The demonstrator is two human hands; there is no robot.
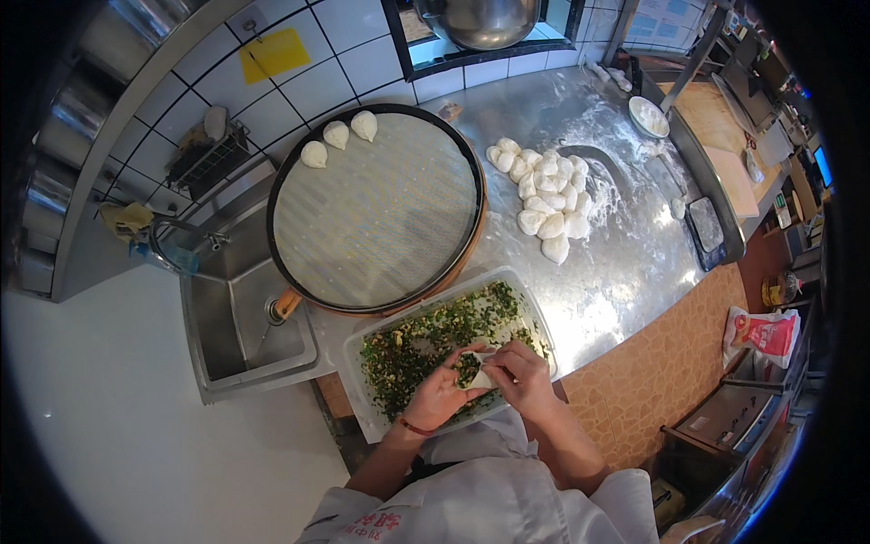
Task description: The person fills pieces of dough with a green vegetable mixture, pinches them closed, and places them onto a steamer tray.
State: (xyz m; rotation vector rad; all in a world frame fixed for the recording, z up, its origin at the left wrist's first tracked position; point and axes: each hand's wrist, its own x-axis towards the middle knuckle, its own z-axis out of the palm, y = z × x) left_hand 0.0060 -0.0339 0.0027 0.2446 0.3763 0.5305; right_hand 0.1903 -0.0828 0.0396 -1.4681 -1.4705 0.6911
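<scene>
Over a plastic tub of chopped green filling, my left hand cups a dough wrapper with green filling in its hollow. The fingers of my right hand pinch the wrapper's edge, and the filling still shows through the opening. Behind the tub stands a large round steamer tray with a lined surface; three closed buns sit near its far left rim. To the right, several floured dough pieces lie bunched on the steel worktop.
A steel sink with a faucet lies left of the tray. On the worktop's right side are a white bowl of flour and a dark, flour-dusted device. A metal bowl stands in the wall opening.
</scene>
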